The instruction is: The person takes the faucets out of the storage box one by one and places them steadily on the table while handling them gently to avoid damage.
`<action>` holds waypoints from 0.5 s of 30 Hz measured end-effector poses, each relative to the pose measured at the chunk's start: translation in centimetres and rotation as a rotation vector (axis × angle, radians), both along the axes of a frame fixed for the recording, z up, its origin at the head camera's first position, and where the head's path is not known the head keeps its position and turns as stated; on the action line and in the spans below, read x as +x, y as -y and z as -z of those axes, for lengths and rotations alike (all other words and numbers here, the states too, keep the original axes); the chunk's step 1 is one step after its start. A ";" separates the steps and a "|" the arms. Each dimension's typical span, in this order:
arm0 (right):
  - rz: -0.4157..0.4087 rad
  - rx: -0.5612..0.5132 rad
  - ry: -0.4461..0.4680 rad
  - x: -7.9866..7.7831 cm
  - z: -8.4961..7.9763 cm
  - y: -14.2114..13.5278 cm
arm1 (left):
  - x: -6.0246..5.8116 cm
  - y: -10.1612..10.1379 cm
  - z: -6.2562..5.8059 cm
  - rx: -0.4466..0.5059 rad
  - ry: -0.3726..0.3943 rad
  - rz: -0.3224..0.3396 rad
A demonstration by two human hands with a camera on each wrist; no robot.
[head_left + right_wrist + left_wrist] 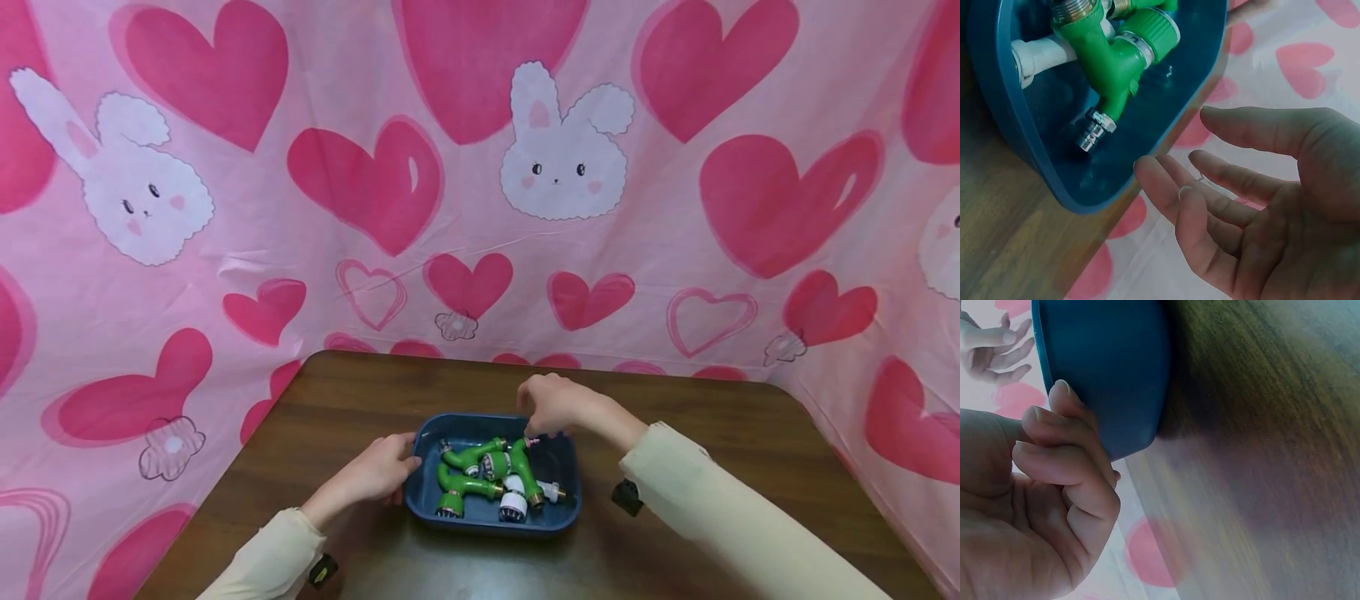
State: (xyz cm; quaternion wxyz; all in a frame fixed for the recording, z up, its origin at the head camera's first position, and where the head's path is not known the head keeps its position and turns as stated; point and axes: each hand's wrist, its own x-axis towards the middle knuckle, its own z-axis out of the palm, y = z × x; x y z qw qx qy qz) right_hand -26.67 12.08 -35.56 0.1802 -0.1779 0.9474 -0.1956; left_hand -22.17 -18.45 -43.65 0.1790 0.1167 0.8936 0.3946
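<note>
Right fingers parted, wrist views only

Wood-grained brown table, far corners rounded, pale sheen toward near side, blue tub resting upright on it

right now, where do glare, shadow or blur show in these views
Head: a pale sheen on the table in front of the blue tub; left wrist: hazy glare at upper right, dark shadow beside the tub, backdrop soft-edged; right wrist: bright glints on the green fitting's metal tip.
</note>
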 end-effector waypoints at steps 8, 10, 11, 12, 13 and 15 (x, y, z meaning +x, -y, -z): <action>-0.025 0.019 0.081 -0.6 0.2 1.2 | 0.2 0.0 0.1 0.004 0.002 -0.002; -0.032 0.019 0.102 -0.7 0.3 1.4 | 0.2 0.0 0.1 0.003 0.007 -0.007; -0.032 0.020 0.112 -0.8 0.3 1.5 | 0.2 0.0 0.0 0.003 0.008 -0.008; -0.030 0.021 0.124 -0.8 0.3 1.6 | 0.2 0.0 0.0 0.003 0.007 -0.006; -0.027 0.021 0.135 -0.8 0.4 1.7 | 0.2 0.0 0.0 0.003 0.006 -0.005; -0.021 0.027 0.153 -0.8 0.6 1.8 | 0.2 -0.1 0.0 0.007 0.005 0.001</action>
